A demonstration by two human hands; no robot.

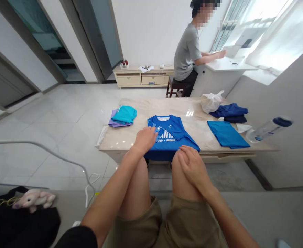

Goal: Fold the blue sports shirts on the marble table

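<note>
A blue short-sleeved shirt (175, 127) with white lettering lies spread on the marble-topped table in front of me, collar on the far side. The sleeve on its right side lies slanted across the chest, and its bottom hangs over the table's near edge. My left hand (146, 137) rests back-up on the left side of the shirt, fingers stretched over the fabric near a light-blue patterned patch. At the shirt's near right corner, my right hand (192, 164) lies over my right knee with fingers extended and nothing held.
Folded turquoise and purple clothes (124, 114) sit at the table's left. On the right are a folded blue cloth (227, 133), dark blue clothing (230, 111), a white plastic bag (211, 102) and a clear bottle (268, 130). Beyond, a person (187, 51) sits at a white desk.
</note>
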